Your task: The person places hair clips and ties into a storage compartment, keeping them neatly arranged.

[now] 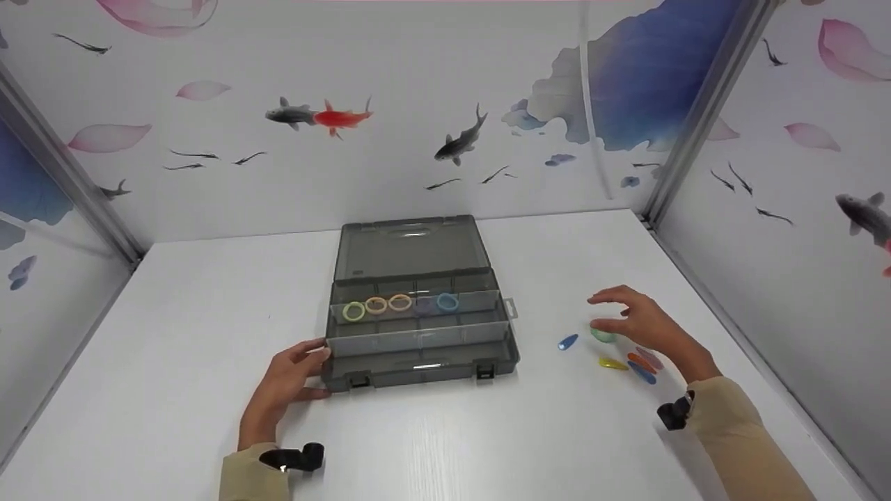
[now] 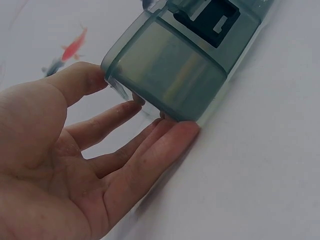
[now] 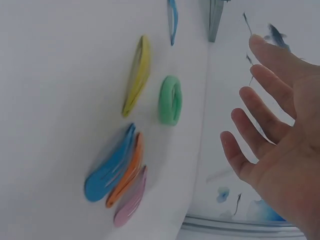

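Observation:
A grey see-through storage box (image 1: 424, 363) lies with its lid (image 1: 414, 250) folded back. My left hand (image 1: 285, 372) holds its front left corner, thumb at the upper rim and fingers along the side wall. Across its middle sit several hair ties, including a yellow-green one (image 1: 353, 311) and a blue one (image 1: 447, 302). My right hand (image 1: 651, 325) hovers over a green hair tie (image 3: 170, 101), partly hidden in the head view. Its fingers are spread and hold nothing. Nearby lie snap hair clips: yellow (image 3: 137, 77), blue (image 3: 110, 167), orange (image 3: 127, 172) and pink (image 3: 132, 197).
Another blue hair clip (image 1: 568, 342) lies between the box and the right hand. A small latch tab (image 1: 511, 308) sticks out from the box's right side. Printed panels, such as the back wall (image 1: 397, 188), enclose the white table (image 1: 418, 445) behind and at both sides.

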`<control>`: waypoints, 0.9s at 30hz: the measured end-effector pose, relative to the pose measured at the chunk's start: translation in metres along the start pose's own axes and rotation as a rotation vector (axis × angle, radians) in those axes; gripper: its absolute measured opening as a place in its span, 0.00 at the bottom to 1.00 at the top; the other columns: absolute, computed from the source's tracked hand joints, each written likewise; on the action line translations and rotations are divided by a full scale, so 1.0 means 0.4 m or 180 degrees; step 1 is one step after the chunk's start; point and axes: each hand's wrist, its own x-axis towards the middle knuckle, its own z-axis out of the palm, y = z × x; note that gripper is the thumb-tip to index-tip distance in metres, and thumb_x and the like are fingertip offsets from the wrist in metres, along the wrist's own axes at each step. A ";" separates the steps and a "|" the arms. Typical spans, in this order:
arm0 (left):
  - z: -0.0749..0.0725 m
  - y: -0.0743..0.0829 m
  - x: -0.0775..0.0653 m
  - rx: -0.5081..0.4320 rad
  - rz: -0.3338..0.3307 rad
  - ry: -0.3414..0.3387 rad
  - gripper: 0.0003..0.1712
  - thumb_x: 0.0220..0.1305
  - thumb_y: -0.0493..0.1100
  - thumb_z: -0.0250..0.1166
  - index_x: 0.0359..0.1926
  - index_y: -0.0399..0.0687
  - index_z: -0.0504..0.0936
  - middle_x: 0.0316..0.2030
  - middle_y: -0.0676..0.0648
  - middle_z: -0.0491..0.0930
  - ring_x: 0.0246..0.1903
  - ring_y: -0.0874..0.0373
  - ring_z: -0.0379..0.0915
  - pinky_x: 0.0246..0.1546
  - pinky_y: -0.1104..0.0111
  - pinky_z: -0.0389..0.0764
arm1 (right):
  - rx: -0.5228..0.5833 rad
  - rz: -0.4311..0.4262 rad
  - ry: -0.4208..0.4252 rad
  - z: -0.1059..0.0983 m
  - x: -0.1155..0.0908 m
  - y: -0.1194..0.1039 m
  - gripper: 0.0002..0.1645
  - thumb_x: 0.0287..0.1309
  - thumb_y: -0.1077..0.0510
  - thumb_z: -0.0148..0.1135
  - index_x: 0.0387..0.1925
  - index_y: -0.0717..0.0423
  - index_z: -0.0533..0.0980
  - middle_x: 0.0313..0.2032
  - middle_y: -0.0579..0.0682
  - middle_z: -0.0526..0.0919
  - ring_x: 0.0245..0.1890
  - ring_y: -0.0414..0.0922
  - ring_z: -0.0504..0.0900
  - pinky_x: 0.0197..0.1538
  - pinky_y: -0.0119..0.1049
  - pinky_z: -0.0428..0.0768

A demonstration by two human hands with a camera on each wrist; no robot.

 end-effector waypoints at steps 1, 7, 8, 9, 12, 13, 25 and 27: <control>0.000 -0.001 -0.001 -0.0011 0.0002 -0.0009 0.32 0.74 0.50 0.59 0.72 0.43 0.66 0.68 0.33 0.69 0.62 0.42 0.73 0.43 0.59 0.90 | 0.0010 0.0061 -0.0050 0.000 -0.004 0.009 0.32 0.61 0.48 0.70 0.62 0.58 0.75 0.65 0.62 0.72 0.67 0.64 0.69 0.65 0.64 0.74; 0.001 0.000 -0.003 -0.0014 0.0015 -0.0005 0.32 0.74 0.49 0.58 0.73 0.42 0.65 0.67 0.32 0.69 0.61 0.43 0.75 0.43 0.59 0.90 | -0.0019 0.0589 -0.0340 0.000 -0.012 0.036 0.39 0.58 0.47 0.71 0.67 0.56 0.70 0.67 0.66 0.69 0.67 0.67 0.66 0.68 0.70 0.66; 0.002 0.001 -0.003 -0.0004 0.0017 -0.0001 0.32 0.74 0.49 0.58 0.73 0.42 0.65 0.67 0.32 0.69 0.60 0.43 0.75 0.43 0.59 0.90 | -0.0041 0.0661 -0.0367 0.001 -0.011 0.040 0.39 0.58 0.47 0.72 0.68 0.56 0.70 0.67 0.66 0.69 0.67 0.67 0.66 0.69 0.70 0.64; 0.002 0.002 -0.003 0.0009 0.0020 -0.0001 0.32 0.74 0.50 0.58 0.73 0.42 0.65 0.67 0.32 0.69 0.60 0.43 0.76 0.43 0.59 0.90 | -0.0058 0.0710 -0.0391 0.001 -0.010 0.043 0.40 0.58 0.47 0.72 0.68 0.56 0.70 0.67 0.67 0.69 0.67 0.67 0.65 0.70 0.71 0.63; 0.002 0.004 -0.003 0.0012 0.0022 0.0019 0.32 0.74 0.50 0.59 0.72 0.43 0.66 0.66 0.32 0.71 0.59 0.45 0.77 0.43 0.60 0.90 | -0.0083 0.0825 -0.0417 0.003 -0.007 0.053 0.39 0.57 0.48 0.72 0.67 0.54 0.70 0.68 0.67 0.68 0.68 0.67 0.65 0.71 0.70 0.62; 0.001 0.004 -0.003 0.0009 0.0022 0.0016 0.32 0.74 0.50 0.59 0.72 0.43 0.66 0.66 0.32 0.71 0.59 0.45 0.77 0.43 0.60 0.90 | -0.0093 0.0823 -0.0425 0.004 -0.006 0.055 0.38 0.57 0.48 0.72 0.67 0.54 0.71 0.68 0.66 0.67 0.68 0.67 0.64 0.70 0.71 0.62; -0.001 0.002 0.001 0.0022 0.0026 -0.0006 0.31 0.74 0.50 0.58 0.72 0.43 0.66 0.68 0.34 0.69 0.63 0.41 0.73 0.44 0.60 0.89 | -0.0147 0.0697 -0.0313 0.014 0.000 0.072 0.25 0.59 0.49 0.71 0.56 0.53 0.79 0.66 0.64 0.69 0.68 0.67 0.65 0.70 0.69 0.65; 0.000 0.001 0.000 0.0019 0.0026 -0.0007 0.31 0.74 0.51 0.58 0.72 0.43 0.66 0.68 0.34 0.69 0.63 0.41 0.73 0.44 0.59 0.89 | -0.0144 0.0696 -0.0289 0.016 0.001 0.072 0.24 0.60 0.49 0.70 0.55 0.53 0.79 0.65 0.64 0.70 0.67 0.67 0.65 0.70 0.69 0.65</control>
